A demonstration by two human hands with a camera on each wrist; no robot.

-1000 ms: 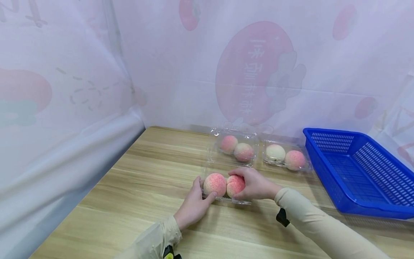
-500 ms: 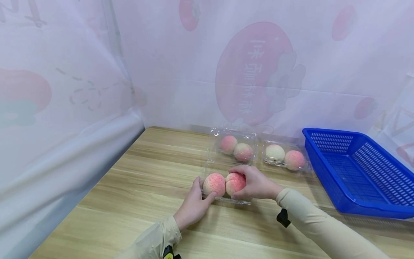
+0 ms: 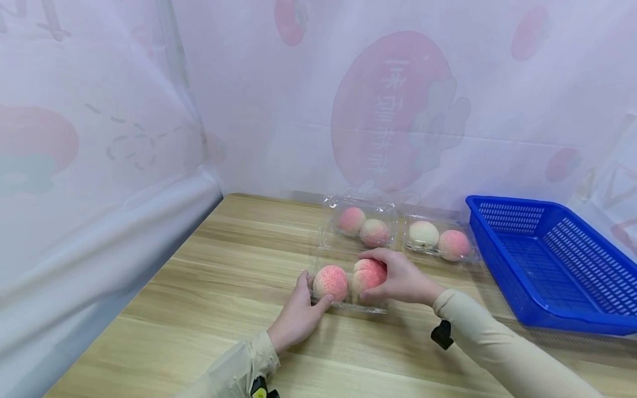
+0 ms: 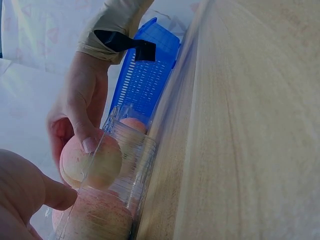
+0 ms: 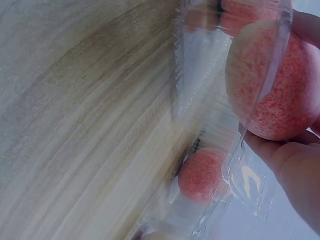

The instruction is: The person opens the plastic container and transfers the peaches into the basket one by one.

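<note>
right hand [image 3: 405,281], fingers [image 3: 374,254] curled round a pink peach [image 3: 367,276] at its nine o'clock, peach's palm side hidden, left hand [image 3: 298,320] gripping the clear box [image 3: 359,308] at box's eight o'clock, some fingertips hidden

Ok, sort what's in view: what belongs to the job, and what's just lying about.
In use:
right hand
right peach, gripped
left hand
front clear container, held
left peach

Seemingly lying about:
back-left peach pack
back-right peach pack
blue basket

Right peach [image 3: 370,274] lifted, apart from left peach [image 3: 330,282]
</note>
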